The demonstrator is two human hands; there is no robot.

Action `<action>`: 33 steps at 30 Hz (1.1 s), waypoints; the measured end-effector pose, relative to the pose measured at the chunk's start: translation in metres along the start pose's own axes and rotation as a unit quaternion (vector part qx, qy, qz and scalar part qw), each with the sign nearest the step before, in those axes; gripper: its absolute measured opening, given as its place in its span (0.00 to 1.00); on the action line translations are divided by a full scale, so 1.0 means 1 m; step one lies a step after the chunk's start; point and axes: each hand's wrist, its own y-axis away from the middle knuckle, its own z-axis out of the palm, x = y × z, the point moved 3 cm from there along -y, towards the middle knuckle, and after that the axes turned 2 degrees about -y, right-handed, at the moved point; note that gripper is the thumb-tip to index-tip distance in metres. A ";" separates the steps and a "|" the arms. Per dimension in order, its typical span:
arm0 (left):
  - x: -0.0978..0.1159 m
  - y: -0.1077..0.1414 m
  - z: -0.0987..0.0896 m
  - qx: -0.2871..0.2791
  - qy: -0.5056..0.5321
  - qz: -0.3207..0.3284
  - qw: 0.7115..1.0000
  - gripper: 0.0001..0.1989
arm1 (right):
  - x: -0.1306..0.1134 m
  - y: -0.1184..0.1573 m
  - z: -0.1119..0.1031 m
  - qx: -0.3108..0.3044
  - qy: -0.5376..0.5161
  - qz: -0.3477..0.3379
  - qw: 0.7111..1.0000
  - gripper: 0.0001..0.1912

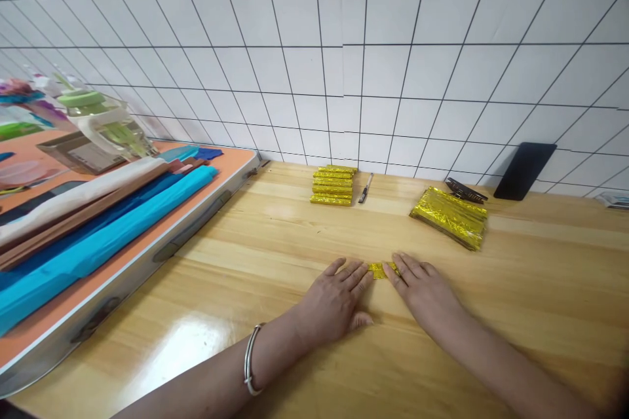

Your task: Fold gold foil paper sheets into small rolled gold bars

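Observation:
A small strip of shiny gold foil (377,270) lies flat on the wooden table between my hands. The fingertips of my left hand (337,294) press on its left end, fingers stretched out and thumb apart. My right hand (422,285) rests on the strip's right end with its fingers extended. Both ends of the strip are covered by fingers. Beyond my hands, several folded gold strips (333,186) lie in a row near the wall, with a pen (365,188) just right of them. A stack of gold foil sheets (452,215) sits farther right.
A dark hair clip (466,191) lies behind the foil stack. A black phone (525,171) leans on the tiled wall. At the left, an orange-topped board (230,167) holds rolled blue, brown and white sheets, a cardboard box (81,152) and a green-lidded bottle (105,119).

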 end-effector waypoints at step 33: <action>0.018 -0.024 0.015 0.021 -0.008 -0.012 1.000 0.44 | 0.014 0.029 -0.007 0.051 -0.136 0.064 0.987 0.23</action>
